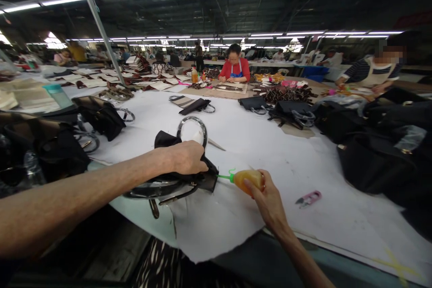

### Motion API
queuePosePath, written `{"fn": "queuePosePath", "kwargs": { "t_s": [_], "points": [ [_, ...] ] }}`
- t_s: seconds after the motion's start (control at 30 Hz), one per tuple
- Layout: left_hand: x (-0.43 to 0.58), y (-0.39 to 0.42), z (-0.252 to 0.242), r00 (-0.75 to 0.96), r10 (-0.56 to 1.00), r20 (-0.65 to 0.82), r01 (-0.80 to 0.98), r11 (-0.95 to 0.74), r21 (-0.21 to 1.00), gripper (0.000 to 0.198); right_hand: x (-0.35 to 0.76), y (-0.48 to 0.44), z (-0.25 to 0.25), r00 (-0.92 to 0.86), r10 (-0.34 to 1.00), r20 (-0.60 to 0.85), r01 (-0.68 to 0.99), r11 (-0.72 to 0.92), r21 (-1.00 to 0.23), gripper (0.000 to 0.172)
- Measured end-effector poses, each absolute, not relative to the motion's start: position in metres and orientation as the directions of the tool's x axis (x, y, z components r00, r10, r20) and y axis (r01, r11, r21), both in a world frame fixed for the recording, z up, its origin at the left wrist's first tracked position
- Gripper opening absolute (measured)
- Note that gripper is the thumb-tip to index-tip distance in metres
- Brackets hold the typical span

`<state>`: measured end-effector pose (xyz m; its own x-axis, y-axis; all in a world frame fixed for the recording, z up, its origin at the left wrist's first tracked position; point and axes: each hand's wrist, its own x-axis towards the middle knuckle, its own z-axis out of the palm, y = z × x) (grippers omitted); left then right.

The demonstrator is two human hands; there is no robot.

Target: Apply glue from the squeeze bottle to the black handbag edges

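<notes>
A black handbag [165,139] with plastic-wrapped handles lies on the white-covered table in front of me. My left hand [189,157] is closed on its dark material, close to the end of a flat black piece; the fingertips are partly hidden. In my right hand [268,195] is a yellowish glue bottle [248,181], gripped around its body and tilted sideways. Its thin green nozzle points left, with the tip at the edge of the black piece. A gold-coloured metal part [154,208] hangs at the bag's near side.
Pink-handled thread snips [308,199] lie to the right, and a pointed tool [216,145] lies behind the bag. Black bags are heaped at the left [40,144] and right [378,157]. Across the table a person in red [232,69] works; another person stands at far right.
</notes>
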<state>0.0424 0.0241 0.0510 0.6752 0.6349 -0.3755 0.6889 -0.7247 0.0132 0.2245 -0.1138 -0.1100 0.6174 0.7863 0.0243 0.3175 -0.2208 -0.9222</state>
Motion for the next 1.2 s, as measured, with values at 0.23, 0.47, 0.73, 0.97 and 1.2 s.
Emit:
{"fn": "queuePosePath", "kwargs": {
  "t_s": [0.23,0.47,0.73,0.97,1.2],
  "points": [
    [0.026,0.031,0.030,0.709,0.630,-0.317,0.693,-0.707,0.144,0.049,0.222,-0.111,-0.110,0.624,0.777,0.079,0.459,-0.283,-0.842,0.057],
    [0.013,0.011,0.017,0.689,0.673,-0.270,0.717,-0.687,0.118,0.039,0.222,-0.112,-0.105,0.597,0.798,0.080,0.504,-0.295,-0.812,0.055],
    [0.010,-0.004,0.016,0.654,0.712,-0.257,0.751,-0.651,0.110,0.035,0.222,-0.114,-0.105,0.571,0.820,0.049,0.491,-0.292,-0.821,0.054],
    [0.008,-0.011,0.013,0.625,0.729,-0.279,0.773,-0.627,0.093,0.034,0.220,-0.120,-0.105,0.547,0.836,0.035,0.485,-0.283,-0.827,0.051],
    [-0.001,-0.025,0.005,0.618,0.756,-0.215,0.781,-0.622,0.056,0.032,0.221,-0.122,-0.104,0.549,0.835,0.022,0.490,-0.300,-0.819,0.049]
  ]
}}
